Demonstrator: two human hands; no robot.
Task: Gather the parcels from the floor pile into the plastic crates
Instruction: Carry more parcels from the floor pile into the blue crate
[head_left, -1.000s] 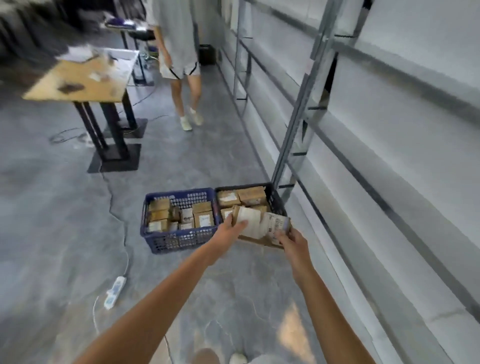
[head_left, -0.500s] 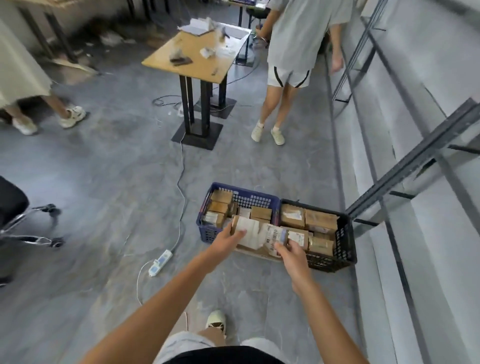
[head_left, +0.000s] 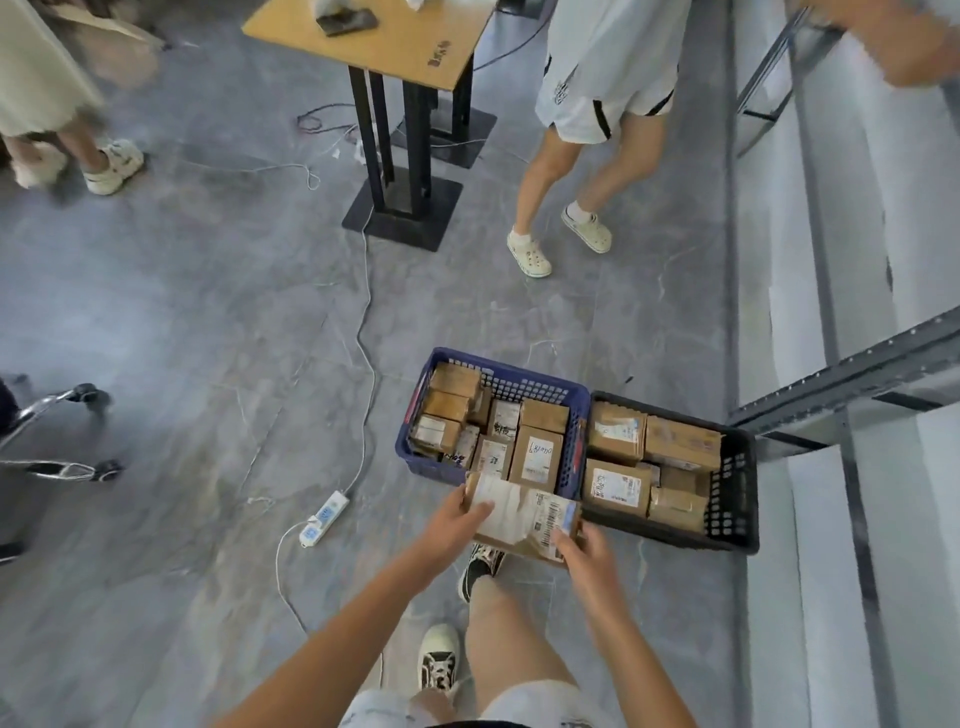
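Left hand (head_left: 457, 521) and right hand (head_left: 583, 545) grip parcel (head_left: 522, 514) at its two ends, fingers curled on edges, thumbs on label. Parcel held above floor, just before near rims of crates. Blue crate (head_left: 514, 387) left, black crate (head_left: 732, 493) right, touching, both packed with boxes. Power strip (head_left: 324, 517) on floor left. Beyond: table (head_left: 395, 47), person in shorts (head_left: 597, 104).

- Two plastic crates stood side by side: one blue crate (head_left: 410, 451), one black crate (head_left: 735, 483).
- One parcel (head_left: 522, 512) was held by two hands.
- One power strip (head_left: 324, 517).
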